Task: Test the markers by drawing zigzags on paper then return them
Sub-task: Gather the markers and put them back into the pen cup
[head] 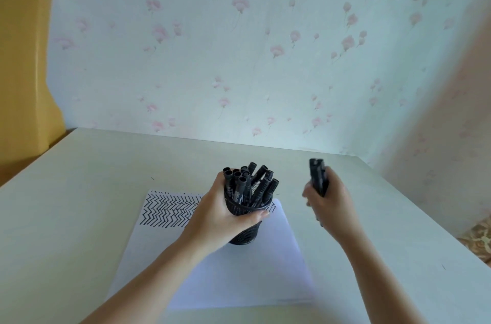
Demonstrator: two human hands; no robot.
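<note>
A black mesh pen cup (244, 234) stands on the white paper (239, 276), filled with several black markers (251, 183). My left hand (223, 213) wraps around the cup's rim and side. To the right, my right hand (328, 203) is raised above the table and shut on a small bundle of black markers (317, 175), their ends pointing up. Rows of black zigzags (170, 208) cover the paper's far left part; the cup and my left hand hide some of them.
The pale table (79, 191) runs back to a floral-papered wall (239, 58). A yellow chair back (24, 71) stands at the far left. A patterned cushion or fabric (478, 238) lies beyond the table's right edge.
</note>
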